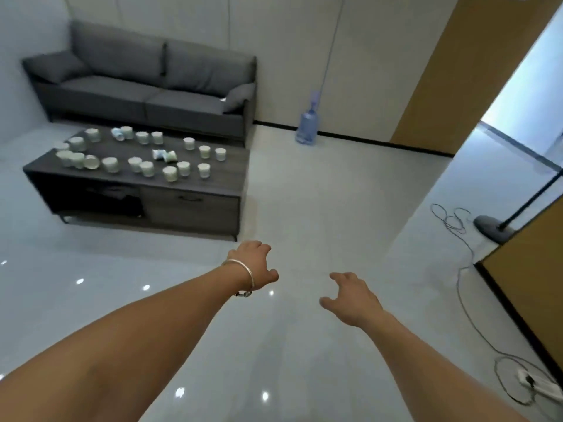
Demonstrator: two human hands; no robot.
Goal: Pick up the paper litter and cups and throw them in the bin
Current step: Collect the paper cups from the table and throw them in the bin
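Several pale paper cups [146, 169] stand scattered on a low dark coffee table [231, 181] at the left; two of them [164, 155] lie tipped on their sides. My left hand [254, 266], with a bangle on the wrist, is stretched out over the glossy floor with loosely curled fingers and holds nothing. My right hand [350, 295] reaches forward beside it, fingers relaxed and empty. Both hands are well short of the table. No bin is in view.
A grey sofa [146, 86] stands behind the table against the wall. A blue water jug [307, 126] sits on the floor by the wall. At the right are a lamp base [490, 228], trailing cables [466, 269] and a power strip [539, 386]. An open doorway is at the far right.
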